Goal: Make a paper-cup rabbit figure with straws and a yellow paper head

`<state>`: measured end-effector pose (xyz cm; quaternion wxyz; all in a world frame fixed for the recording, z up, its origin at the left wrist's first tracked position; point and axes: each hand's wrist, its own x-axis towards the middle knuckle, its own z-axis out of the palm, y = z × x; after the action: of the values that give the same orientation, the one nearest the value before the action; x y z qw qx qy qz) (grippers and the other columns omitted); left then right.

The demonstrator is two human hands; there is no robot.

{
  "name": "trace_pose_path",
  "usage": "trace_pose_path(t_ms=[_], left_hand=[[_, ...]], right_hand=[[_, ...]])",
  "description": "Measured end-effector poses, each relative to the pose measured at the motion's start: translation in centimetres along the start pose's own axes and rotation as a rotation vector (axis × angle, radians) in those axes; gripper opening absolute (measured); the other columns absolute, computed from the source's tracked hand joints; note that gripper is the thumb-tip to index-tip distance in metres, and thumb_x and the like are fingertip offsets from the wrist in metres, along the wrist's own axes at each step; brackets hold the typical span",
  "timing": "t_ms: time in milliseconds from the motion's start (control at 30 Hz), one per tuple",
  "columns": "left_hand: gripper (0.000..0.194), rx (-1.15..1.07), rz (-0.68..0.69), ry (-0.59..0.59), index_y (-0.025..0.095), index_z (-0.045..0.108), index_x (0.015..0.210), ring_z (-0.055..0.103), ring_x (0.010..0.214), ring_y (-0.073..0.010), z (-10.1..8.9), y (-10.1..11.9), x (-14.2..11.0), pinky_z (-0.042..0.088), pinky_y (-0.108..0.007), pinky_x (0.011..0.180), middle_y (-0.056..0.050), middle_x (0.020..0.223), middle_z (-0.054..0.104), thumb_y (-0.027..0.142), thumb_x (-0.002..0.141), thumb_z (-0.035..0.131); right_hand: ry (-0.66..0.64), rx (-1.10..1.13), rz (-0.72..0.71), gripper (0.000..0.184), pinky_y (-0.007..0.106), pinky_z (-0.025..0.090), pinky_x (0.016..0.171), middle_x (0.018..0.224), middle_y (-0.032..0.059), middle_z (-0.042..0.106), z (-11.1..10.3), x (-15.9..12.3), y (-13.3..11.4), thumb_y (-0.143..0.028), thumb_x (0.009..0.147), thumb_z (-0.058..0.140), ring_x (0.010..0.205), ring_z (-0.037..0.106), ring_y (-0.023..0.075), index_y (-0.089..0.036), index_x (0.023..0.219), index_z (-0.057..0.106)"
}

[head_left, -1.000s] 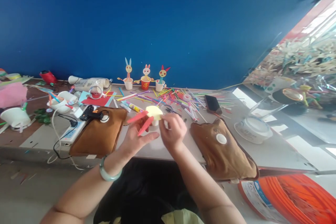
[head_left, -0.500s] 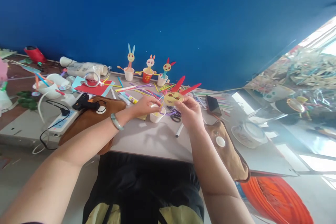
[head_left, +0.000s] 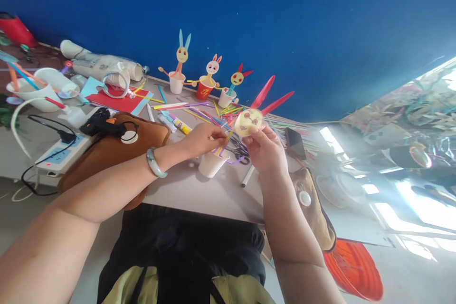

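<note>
My right hand [head_left: 265, 145] pinches a round, pale yellow rabbit face [head_left: 245, 119] with long red ears, thumb on its front, and holds it up above the table. Close by on the left, the fingers of my left hand [head_left: 204, 141] are pinched around a thin yellow strip [head_left: 230, 136] over a white paper cup [head_left: 211, 165]. Purple strips [head_left: 221, 151] stick out of the cup's mouth, and the cup leans slightly. Behind the cup lie scissors [head_left: 244, 156], partly hidden by my right hand.
Three finished-looking rabbit figures in cups, one in a red cup [head_left: 204, 90], stand along the blue wall. Coloured sticks [head_left: 199, 113], a marker [head_left: 248, 175], a phone [head_left: 295, 143], a glue gun [head_left: 107, 126] on a brown pouch [head_left: 149, 135], and a power strip [head_left: 62, 154] lie around.
My right hand has raised the rabbit face slightly, and it is turned more upright. My left hand has closed in over the cup, which is now tilted. The camera view has shifted.
</note>
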<state>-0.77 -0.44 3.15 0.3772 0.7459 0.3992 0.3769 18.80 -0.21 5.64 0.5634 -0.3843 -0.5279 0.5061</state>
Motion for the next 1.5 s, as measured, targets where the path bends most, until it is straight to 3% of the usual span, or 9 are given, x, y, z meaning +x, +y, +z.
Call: trace_pose_path(t_ms=[333,467,700,1033,1500], left_hand=[[0.023,-0.079,-0.102,0.043,0.016,0.074,0.079,0.062,0.068,-0.0151,0.5,0.0,-0.9,0.044,-0.026,0.063,-0.003,0.076,0.072,0.036,0.081,0.062],[0.024,-0.101,-0.166,0.066,0.015,0.074,0.080,0.062,0.068,-0.0155,0.7,0.2,-1.2,0.043,-0.024,0.060,-0.004,0.075,0.072,0.037,0.078,0.065],[0.029,-0.112,-0.227,0.061,0.014,0.075,0.079,0.063,0.069,-0.0165,0.6,0.3,-1.5,0.044,-0.024,0.060,-0.005,0.076,0.075,0.041,0.075,0.067],[0.022,-0.104,-0.212,0.083,0.016,0.075,0.074,0.062,0.067,-0.0159,0.7,0.0,-1.5,0.044,-0.024,0.061,-0.004,0.071,0.074,0.037,0.074,0.067],[0.026,-0.099,-0.191,0.092,0.017,0.073,0.069,0.059,0.067,-0.0152,0.7,0.3,-1.8,0.043,-0.024,0.061,-0.002,0.069,0.072,0.040,0.078,0.064]], right_hand=[[0.082,0.015,-0.004,0.044,0.022,0.037,0.049,0.059,-0.0070,0.055,1.0,0.0,1.1,-0.041,0.050,0.093,0.049,0.041,0.0055,-0.022,0.063,0.056],[0.114,-0.039,-0.070,0.041,0.024,0.044,0.055,0.058,-0.0071,0.056,1.0,-0.1,1.5,-0.042,0.053,0.091,0.050,0.047,0.0073,-0.022,0.064,0.057],[0.096,-0.081,-0.059,0.041,0.028,0.050,0.063,0.067,-0.0037,0.066,1.2,-0.3,2.3,-0.046,0.055,0.091,0.061,0.059,0.0117,-0.022,0.066,0.059],[0.102,-0.137,-0.069,0.036,0.027,0.051,0.063,0.068,-0.0036,0.066,1.6,-0.5,2.9,-0.045,0.061,0.087,0.062,0.059,0.0114,-0.022,0.069,0.061],[0.098,-0.126,-0.050,0.035,0.028,0.053,0.064,0.068,-0.0028,0.068,1.5,-0.4,3.2,-0.041,0.059,0.089,0.063,0.062,0.0127,-0.021,0.069,0.062]])
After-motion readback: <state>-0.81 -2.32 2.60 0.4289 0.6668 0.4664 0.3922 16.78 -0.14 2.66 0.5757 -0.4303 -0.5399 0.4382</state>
